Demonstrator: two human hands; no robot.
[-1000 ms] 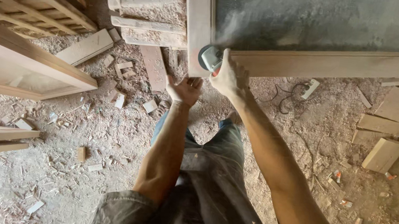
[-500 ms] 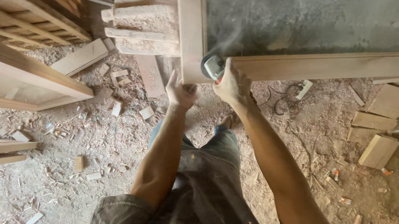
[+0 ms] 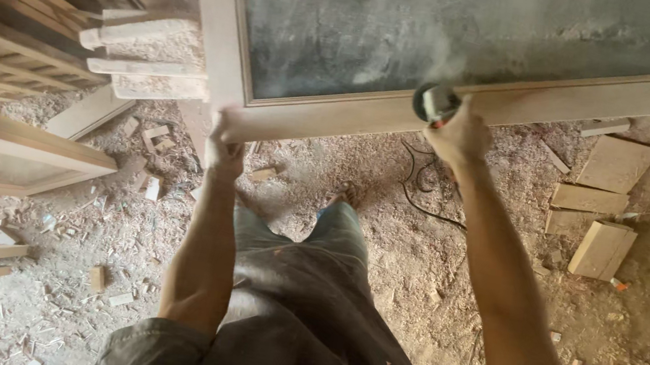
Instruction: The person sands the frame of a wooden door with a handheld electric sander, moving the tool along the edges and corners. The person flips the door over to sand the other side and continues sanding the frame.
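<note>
Both bare forearms extend forward and away from the body, the left hand [image 3: 225,146] raised with fingers curled over in a closed grasp at its fingertips, the right hand [image 3: 457,133] reaching farther and higher, wrist straight, fingers wrapped tight in a closed fist grip

The person wore a dark olive-grey short-sleeved shirt [image 3: 148,353], its sleeve ends showing at the lower left and lower right of the frame, where the cloth bunched in soft folds around the upper arms. Both forearms were bare from sleeve to wrist. The left hand [image 3: 223,151] and the right hand [image 3: 459,134] carried no gloves, rings or watch. Below the arms, at lower centre, hung dusty dark grey-brown trousers [image 3: 301,289], creased, with a few pale specks near the knee.
</note>
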